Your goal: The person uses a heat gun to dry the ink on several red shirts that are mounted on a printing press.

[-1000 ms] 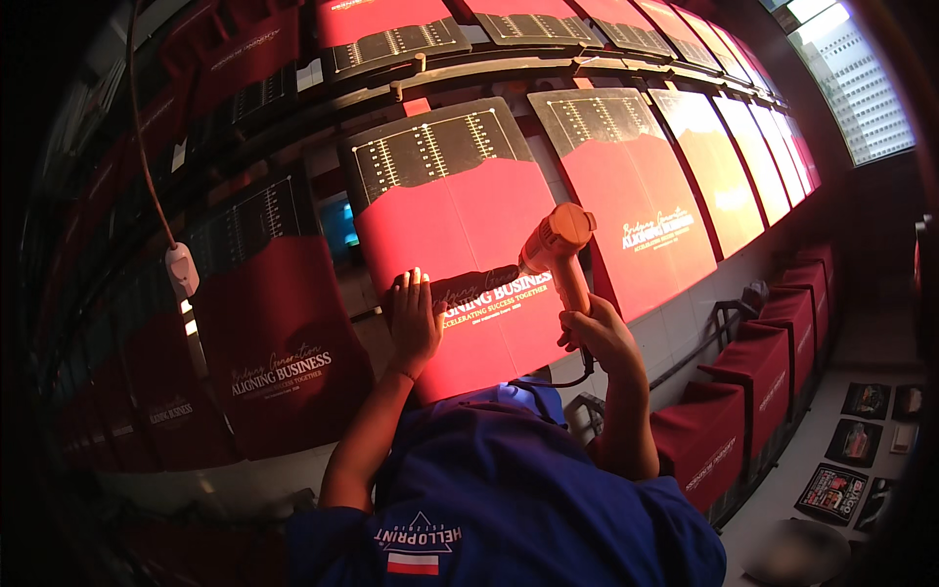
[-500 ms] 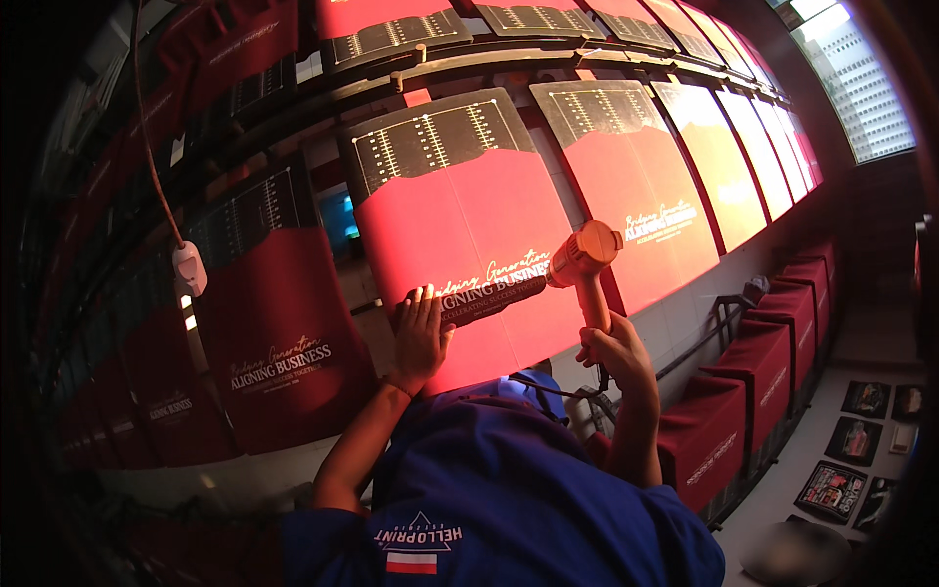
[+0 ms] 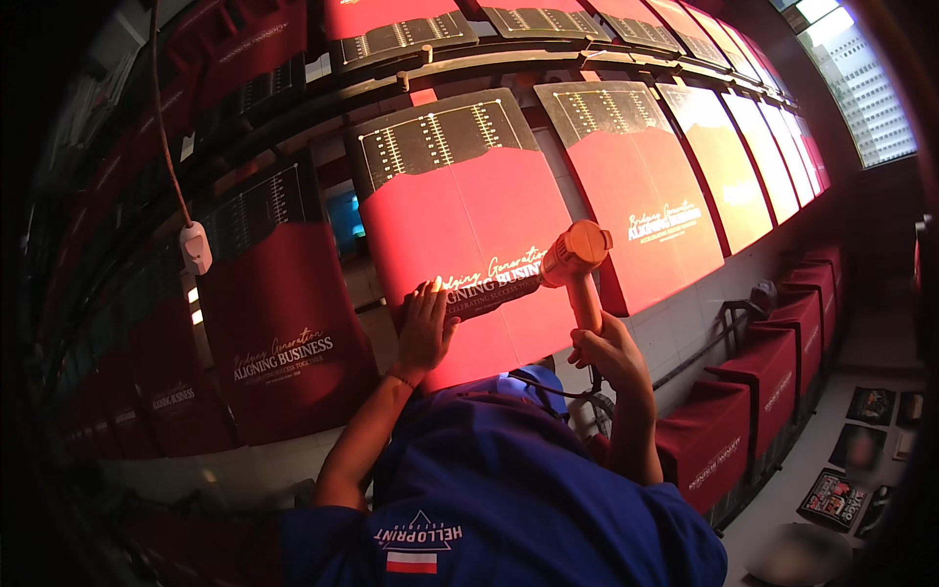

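Note:
A red fabric piece (image 3: 469, 230) lies stretched over a black board in front of me, with white and gold lettering across its lower part. My left hand (image 3: 425, 323) rests on its left side beside the lettering, fingers stretched out. In my right hand (image 3: 611, 354) is the handle of a hair dryer (image 3: 579, 249), fingers wrapped round it. The dryer's head is above the right end of the lettering, and a dark shadow runs leftward from it across the print. Its cord hangs below my right hand.
Similar red-covered boards (image 3: 641, 176) stand in rows on both sides and beyond a dark rail (image 3: 489, 61). A white switch (image 3: 196, 248) hangs on a cord at left. More red pieces (image 3: 704, 430) hang at lower right, near dark printed sheets (image 3: 833, 497) on the floor.
The dryer has shifted slightly left over the lettering. My left hand stays on the fabric. The whole view has moved a little.

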Demonstrator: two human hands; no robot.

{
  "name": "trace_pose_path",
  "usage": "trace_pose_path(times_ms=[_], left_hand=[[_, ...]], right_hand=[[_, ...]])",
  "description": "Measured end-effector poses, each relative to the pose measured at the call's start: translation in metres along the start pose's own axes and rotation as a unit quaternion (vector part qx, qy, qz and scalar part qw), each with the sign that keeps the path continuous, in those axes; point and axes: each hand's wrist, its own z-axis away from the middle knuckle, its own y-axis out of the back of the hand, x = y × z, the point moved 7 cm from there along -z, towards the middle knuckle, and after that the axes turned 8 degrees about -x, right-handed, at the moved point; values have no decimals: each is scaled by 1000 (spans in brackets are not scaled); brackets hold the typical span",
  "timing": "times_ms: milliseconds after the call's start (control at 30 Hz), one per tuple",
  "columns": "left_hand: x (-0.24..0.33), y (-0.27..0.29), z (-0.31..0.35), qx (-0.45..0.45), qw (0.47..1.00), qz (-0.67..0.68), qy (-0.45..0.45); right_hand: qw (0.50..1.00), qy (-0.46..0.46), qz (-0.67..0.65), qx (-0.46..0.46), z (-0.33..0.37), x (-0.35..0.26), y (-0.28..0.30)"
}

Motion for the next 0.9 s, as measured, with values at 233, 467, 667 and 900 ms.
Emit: trace_pose_path(times_ms=[233,467,667,900], left_hand=[[3,-6,3,43,999,26,19],[1,-4,-6,47,997,41,37],[10,0,7,41,994,87,56],[-3,-1,34,68,975,178,116]], right_hand=[[998,9,-5,-55,2,0,-4],[996,-7,2,-85,-2,7,-4],[991,-27,5,-132,-5,7,-4],[990,-24,-13,-140,-4,3,-7]])
